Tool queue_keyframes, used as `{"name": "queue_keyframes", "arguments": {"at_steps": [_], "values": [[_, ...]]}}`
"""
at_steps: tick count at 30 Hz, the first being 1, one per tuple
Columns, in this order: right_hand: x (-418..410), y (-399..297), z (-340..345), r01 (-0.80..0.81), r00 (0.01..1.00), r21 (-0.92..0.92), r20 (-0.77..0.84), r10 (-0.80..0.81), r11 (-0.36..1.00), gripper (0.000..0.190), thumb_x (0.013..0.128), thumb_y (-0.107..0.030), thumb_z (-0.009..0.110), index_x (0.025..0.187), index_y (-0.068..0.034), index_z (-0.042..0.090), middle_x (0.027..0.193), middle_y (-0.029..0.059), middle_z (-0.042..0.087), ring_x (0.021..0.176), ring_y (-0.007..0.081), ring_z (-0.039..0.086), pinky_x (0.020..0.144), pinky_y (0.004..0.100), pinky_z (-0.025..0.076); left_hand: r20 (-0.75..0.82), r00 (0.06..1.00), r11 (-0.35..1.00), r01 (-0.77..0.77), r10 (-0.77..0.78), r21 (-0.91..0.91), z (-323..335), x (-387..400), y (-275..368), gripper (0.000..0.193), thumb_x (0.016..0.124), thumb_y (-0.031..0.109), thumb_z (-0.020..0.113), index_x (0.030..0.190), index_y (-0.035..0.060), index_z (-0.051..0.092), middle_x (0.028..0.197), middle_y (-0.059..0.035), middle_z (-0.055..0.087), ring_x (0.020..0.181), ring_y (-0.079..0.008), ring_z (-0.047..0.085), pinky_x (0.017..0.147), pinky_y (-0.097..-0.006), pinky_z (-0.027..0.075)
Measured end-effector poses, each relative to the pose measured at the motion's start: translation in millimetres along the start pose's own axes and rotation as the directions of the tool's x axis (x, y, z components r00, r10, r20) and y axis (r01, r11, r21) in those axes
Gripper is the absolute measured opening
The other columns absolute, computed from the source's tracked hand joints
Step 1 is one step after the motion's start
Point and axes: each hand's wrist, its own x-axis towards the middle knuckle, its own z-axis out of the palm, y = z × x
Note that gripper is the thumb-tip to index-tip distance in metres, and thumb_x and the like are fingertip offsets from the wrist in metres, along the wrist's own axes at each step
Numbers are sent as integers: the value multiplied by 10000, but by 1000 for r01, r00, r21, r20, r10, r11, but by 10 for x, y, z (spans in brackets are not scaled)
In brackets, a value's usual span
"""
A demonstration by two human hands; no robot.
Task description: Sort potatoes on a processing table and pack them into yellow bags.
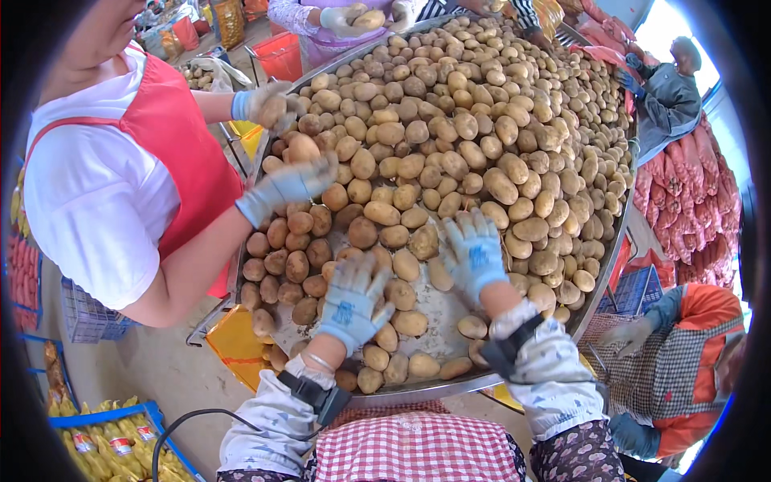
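Note:
Potatoes [446, 138] lie heaped on a metal sorting table [433, 307], its bare surface showing near me. My left hand [354, 301], in a light blue and white work glove, rests palm down with fingers spread over potatoes at the table's near left; whether its fingertips grip one is hidden. My right hand [477, 252], gloved alike, reaches forward with fingers spread against the edge of the heap, beside an oblong potato [440, 274]. No potato shows in its grasp. Darker, reddish-brown potatoes [297, 266] are gathered left of my left hand.
At the left, a person in a red apron [181, 120] moves gloved hands over the potatoes. Other people stand at the far side and right. A yellow bag [238, 343] hangs by the left edge; blue crates [90, 313] and stacked red mesh sacks [692, 193] stand around.

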Motion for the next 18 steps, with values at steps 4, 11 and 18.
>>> {"name": "queue_keyframes", "arguments": {"at_steps": [4,11,18], "values": [[7,232,331,83,920,-277,390,33,957,431,821,-238,548,1233,-114,539,1144,109,591,1124,287,522,1084,450,247,-40,999,984,32,-26,176,144,22,-186,580,771,352,606,1292,113,520,1396,-197,389,1324,-402,306,1080,-554,230],[-419,-163,-30,160,922,156,329,-204,975,294,825,-155,565,1110,-91,602,1066,118,617,1059,278,570,1008,447,359,303,953,998,8,-28,66,-279,-468,-32,458,792,264,596,1214,90,567,1219,-191,560,1115,-359,546,929,-494,431],[87,212,-106,-582,738,785,401,542,212,238,815,-126,583,1042,-61,616,925,120,662,896,301,628,815,359,494,-19,996,988,-85,84,-127,-89,415,534,446,852,315,569,1219,62,545,1219,-174,564,920,-342,622,745,-413,513]]}}
